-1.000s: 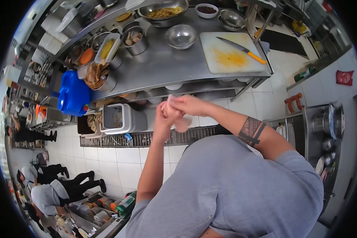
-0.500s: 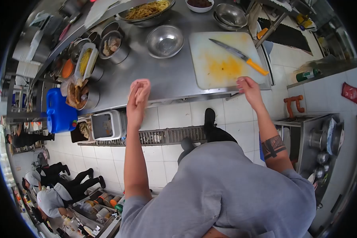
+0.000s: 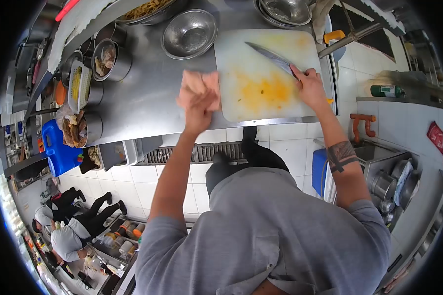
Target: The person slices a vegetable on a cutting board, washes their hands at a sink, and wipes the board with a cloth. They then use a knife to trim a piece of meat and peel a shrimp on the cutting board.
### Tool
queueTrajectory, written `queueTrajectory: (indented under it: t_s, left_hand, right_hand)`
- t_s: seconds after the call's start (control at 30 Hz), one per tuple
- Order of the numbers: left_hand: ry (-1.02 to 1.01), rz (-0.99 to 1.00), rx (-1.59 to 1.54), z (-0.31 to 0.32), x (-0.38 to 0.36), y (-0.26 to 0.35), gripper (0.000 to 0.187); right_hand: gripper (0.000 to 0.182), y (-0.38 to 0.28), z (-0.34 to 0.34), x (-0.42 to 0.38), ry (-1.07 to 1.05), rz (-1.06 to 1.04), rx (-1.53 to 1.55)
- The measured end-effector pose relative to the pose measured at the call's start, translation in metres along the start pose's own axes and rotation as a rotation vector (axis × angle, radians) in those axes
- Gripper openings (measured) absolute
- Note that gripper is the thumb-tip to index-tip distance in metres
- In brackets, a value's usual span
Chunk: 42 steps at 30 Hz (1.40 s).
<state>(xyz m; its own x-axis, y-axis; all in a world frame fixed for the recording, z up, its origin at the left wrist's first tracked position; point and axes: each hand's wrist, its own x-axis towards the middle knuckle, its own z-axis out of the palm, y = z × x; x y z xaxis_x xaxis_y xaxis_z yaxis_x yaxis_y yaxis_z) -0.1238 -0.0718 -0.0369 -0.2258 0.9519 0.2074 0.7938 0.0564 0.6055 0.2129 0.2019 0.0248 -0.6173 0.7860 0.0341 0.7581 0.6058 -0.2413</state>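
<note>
Pressing flat at the cutting board's (image 3: 261, 73) left edge, a pink cloth (image 3: 200, 84) is being gripped by the left hand (image 3: 198, 101), while the knife (image 3: 275, 60) handle is being closed upon by the right hand (image 3: 310, 86), clearing the stained board on the steel surface (image 3: 152, 98).

We see a pale pink cloth (image 3: 200, 83) bunched at the left edge of our white cutting board (image 3: 261, 73), which lies flat on the steel counter (image 3: 147, 98), stained yellow-orange mid-surface. The knife (image 3: 270, 58) rests diagonally on it, orange handle mostly covered.
</note>
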Motion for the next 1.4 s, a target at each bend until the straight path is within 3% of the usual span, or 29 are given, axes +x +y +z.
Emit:
queueTrajectory:
  t_s: [0.07, 0.1, 0.13, 0.17, 0.2, 0.23, 0.27, 0.3, 0.33, 0.37, 0.4, 0.47, 0.63, 0.73, 0.9, 1.0, 1.07, 1.17, 1.27, 1.33, 1.4]
  left_hand:
    - [-0.007, -0.039, -0.143, -0.010, -0.034, 0.017, 0.047]
    - [-0.024, -0.063, -0.214, -0.021, -0.052, 0.020, 0.047]
    - [-0.102, -0.183, -0.273, -0.035, -0.067, 0.022, 0.044]
    - [-0.184, -0.448, -0.354, -0.048, -0.087, 0.018, 0.042]
    - [-0.016, -0.477, -0.555, -0.054, -0.106, 0.007, 0.041]
    - [0.183, -0.535, -0.897, -0.062, -0.113, -0.005, 0.028]
    - [0.294, -0.721, -0.957, -0.080, -0.119, -0.024, 0.026]
    - [0.363, -0.964, -0.958, -0.112, -0.106, -0.020, 0.038]
    - [0.518, -0.873, -1.461, -0.136, -0.083, -0.003, 0.030]
    - [0.562, -0.768, -1.616, -0.168, -0.065, 0.014, 0.033]
    - [0.514, -0.635, -1.416, -0.168, -0.071, -0.018, 0.028]
    - [0.523, -0.591, -1.349, -0.167, -0.066, -0.040, 0.025]
    - [0.459, -0.598, -1.264, -0.157, -0.085, -0.078, 0.022]
    - [0.450, -0.610, -1.250, -0.167, -0.114, -0.072, 0.024]
    - [0.367, -0.736, -1.299, -0.186, -0.187, -0.067, 0.025]
    - [0.446, -0.785, -1.328, -0.185, -0.245, -0.083, 0.025]
    - [0.528, -0.840, -1.357, -0.190, -0.282, -0.076, 0.024]
    - [0.571, -0.898, -1.371, -0.174, -0.365, -0.098, 0.028]
    - [0.738, -1.091, -1.374, -0.176, -0.434, -0.072, 0.023]
    - [0.971, -1.134, -1.454, -0.168, -0.475, -0.053, 0.025]
    - [1.065, -1.009, -1.642, -0.176, -0.502, -0.025, 0.024]
  right_hand:
    - [0.053, 0.011, -0.004, -0.010, -0.032, -0.009, -0.039]
    - [0.053, 0.020, -0.004, -0.019, 0.007, -0.002, 0.093]
    - [0.053, 0.029, -0.007, -0.029, 0.047, 0.006, 0.225]
    - [0.053, 0.036, -0.014, -0.041, 0.055, 0.020, 0.219]
    - [0.055, 0.042, -0.020, -0.056, 0.012, 0.146, 0.352]
    - [0.058, 0.042, -0.026, -0.073, -0.026, 0.276, 0.487]
    - [0.058, 0.035, -0.038, -0.089, -0.011, 0.296, 0.480]
    - [0.057, 0.024, -0.057, -0.105, -0.098, 0.475, 0.592]
    - [0.056, 0.014, -0.070, -0.123, -0.184, 0.652, 0.704]
    - [0.058, 0.016, -0.050, -0.159, -0.062, 0.779, 0.708]
    - [0.058, 0.012, -0.037, -0.170, -0.052, 0.786, 0.700]
    - [0.060, -0.002, -0.015, -0.185, 0.021, 0.833, 0.741]
    - [0.065, -0.100, 0.016, -0.167, -0.096, 0.780, 0.579]
    - [0.061, -0.136, 0.033, -0.161, -0.068, 0.583, 0.476]
    - [0.060, -0.203, 0.018, -0.151, -0.162, 0.696, 0.602]
    - [0.061, -0.204, 0.051, -0.153, -0.176, 0.613, 0.828]
    - [0.063, -0.248, 0.046, -0.149, -0.241, 0.567, 0.945]
    - [0.062, -0.334, 0.055, -0.144, -0.570, 0.492, 1.127]
    - [0.063, -0.428, 0.064, -0.136, -0.855, 0.343, 1.166]
    - [0.061, -0.492, 0.074, -0.126, -1.037, 0.262, 1.097]
    - [0.061, -0.552, 0.101, -0.117, -1.168, 0.174, 1.016]
